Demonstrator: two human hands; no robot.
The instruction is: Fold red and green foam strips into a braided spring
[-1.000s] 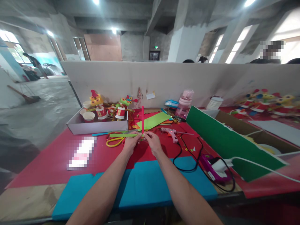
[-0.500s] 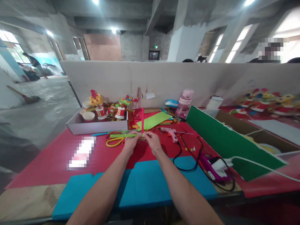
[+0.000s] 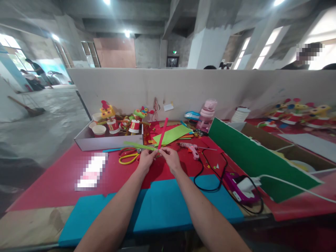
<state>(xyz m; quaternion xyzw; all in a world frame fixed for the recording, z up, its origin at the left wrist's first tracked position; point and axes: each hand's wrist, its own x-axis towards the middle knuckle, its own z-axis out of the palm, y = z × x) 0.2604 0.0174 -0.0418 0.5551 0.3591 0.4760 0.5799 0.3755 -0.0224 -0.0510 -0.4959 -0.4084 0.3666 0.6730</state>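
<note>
My left hand (image 3: 147, 159) and my right hand (image 3: 170, 159) are closed close together above the red table covering. Between their fingertips two paper strips meet at an angle. The green strip (image 3: 138, 145) runs out to the left past my left hand, and the red strip (image 3: 163, 133) points up and away, leaning slightly right. My fingertips cover the place where the strips join. Scissors with yellow handles (image 3: 128, 159) lie left of my left hand. A pink glue gun (image 3: 193, 150) lies right of my right hand.
A white box (image 3: 112, 142) with cups and paper figures stands at the back left. Green sheets (image 3: 174, 134) lie behind my hands. To the right are a black cable, a purple power strip (image 3: 240, 189) and a green-sided box (image 3: 257, 161). Blue sheets (image 3: 157, 206) lie in front.
The red strip has tilted to the right, and the green strip's left end has risen. My hands have stayed in nearly the same place.
</note>
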